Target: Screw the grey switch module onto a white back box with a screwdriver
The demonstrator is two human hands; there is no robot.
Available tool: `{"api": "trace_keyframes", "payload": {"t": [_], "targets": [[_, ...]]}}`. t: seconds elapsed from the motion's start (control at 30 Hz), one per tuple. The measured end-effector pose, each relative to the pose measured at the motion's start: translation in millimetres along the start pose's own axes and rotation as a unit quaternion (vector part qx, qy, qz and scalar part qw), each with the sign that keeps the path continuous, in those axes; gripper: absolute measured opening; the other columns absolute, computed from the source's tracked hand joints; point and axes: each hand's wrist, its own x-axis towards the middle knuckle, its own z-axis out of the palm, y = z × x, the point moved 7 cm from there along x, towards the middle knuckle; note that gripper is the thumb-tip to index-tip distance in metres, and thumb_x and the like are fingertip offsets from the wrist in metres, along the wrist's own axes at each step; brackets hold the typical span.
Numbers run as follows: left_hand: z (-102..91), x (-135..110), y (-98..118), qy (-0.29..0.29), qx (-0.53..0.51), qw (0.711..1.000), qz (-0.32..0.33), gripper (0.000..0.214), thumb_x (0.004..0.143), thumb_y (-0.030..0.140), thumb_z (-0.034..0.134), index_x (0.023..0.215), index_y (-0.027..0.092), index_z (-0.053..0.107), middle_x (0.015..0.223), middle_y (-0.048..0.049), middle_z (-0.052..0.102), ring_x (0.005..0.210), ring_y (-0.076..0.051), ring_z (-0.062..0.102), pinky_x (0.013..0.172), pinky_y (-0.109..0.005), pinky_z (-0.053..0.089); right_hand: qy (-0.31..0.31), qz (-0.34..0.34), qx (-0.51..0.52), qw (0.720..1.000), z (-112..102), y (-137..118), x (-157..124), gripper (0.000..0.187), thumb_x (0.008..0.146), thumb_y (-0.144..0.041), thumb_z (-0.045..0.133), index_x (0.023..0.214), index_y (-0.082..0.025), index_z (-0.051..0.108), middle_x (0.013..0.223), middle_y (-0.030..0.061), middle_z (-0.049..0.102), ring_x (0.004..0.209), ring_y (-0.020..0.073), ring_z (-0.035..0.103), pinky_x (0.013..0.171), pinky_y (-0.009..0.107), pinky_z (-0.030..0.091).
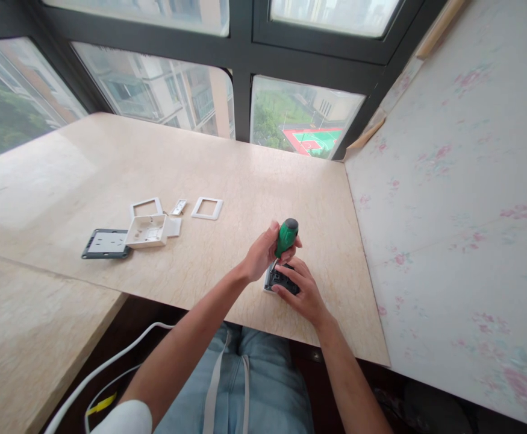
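My left hand (pixel 263 250) is wrapped round the green handle of a screwdriver (pixel 285 237), which has a grey end cap. The metal shaft points down at the near-left part of a dark socket or switch module (pixel 282 279) with a white edge underneath. Whether the tip sits in a screw is too small to tell. Lying over the module from the right, my right hand (pixel 303 286) grips it with spread fingers and holds it against the stone counter. The fingers cover part of the module.
On the counter (pixel 245 181) to the left lie a white wall box (pixel 147 231), a socket panel in a dark frame (pixel 106 243), a white frame (pixel 208 208), another frame (pixel 146 207) and a small insert (pixel 179 207). Windows stand behind; a papered wall (pixel 448 211) bounds the right.
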Motion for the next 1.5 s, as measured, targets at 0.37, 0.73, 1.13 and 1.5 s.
{"api": "trace_keyframes", "payload": {"t": [0.37, 0.73, 1.13, 1.5], "targets": [[-5.2, -4, 2, 0.034, -0.013, 0.997, 0.064, 0.049, 0.083, 0.063, 0.069, 0.095, 0.021, 0.047, 0.069, 0.0029, 0.060, 0.059, -0.012, 0.058, 0.057, -0.025, 0.043, 0.004, -0.006, -0.007, 1.000, -1, -1, 0, 0.042, 0.091, -0.035, 0.068, 0.133, -0.032, 0.061, 0.132, 0.0106, 0.062, 0.129, 0.0309, 0.055, 0.108, 0.057, 0.046], [0.3, -1, -2, 0.003, 0.004, 1.000, 0.026, 0.073, 0.082, 0.090, 0.032, 0.074, 0.019, 0.050, 0.052, 0.0061, 0.037, 0.047, -0.011, 0.034, 0.049, -0.028, 0.027, 0.003, 0.002, 0.003, 1.000, -1, 0, 0, 0.037, 0.091, -0.033, 0.069, 0.127, -0.032, 0.062, 0.128, 0.0100, 0.063, 0.125, 0.0297, 0.058, 0.107, 0.055, 0.047], [4.5, -8, 3, -0.035, 0.063, 0.996, 0.046, 0.058, 0.084, 0.076, 0.056, 0.081, 0.018, 0.052, 0.068, -0.0001, 0.055, 0.059, -0.012, 0.048, 0.060, -0.028, 0.037, 0.004, 0.002, -0.005, 1.000, 0, 0, 0, 0.040, 0.092, -0.033, 0.068, 0.131, -0.033, 0.060, 0.125, 0.0091, 0.064, 0.120, 0.0293, 0.060, 0.104, 0.055, 0.049], [2.5, -5, 2, -0.040, 0.009, 0.998, 0.040, 0.069, 0.082, 0.086, 0.042, 0.084, 0.018, 0.053, 0.059, 0.0058, 0.042, 0.051, -0.010, 0.038, 0.052, -0.025, 0.032, 0.007, 0.000, 0.004, 1.000, -1, -1, 1, 0.034, 0.091, -0.033, 0.069, 0.125, -0.030, 0.063, 0.126, 0.0103, 0.063, 0.124, 0.0296, 0.058, 0.107, 0.055, 0.047]]}}
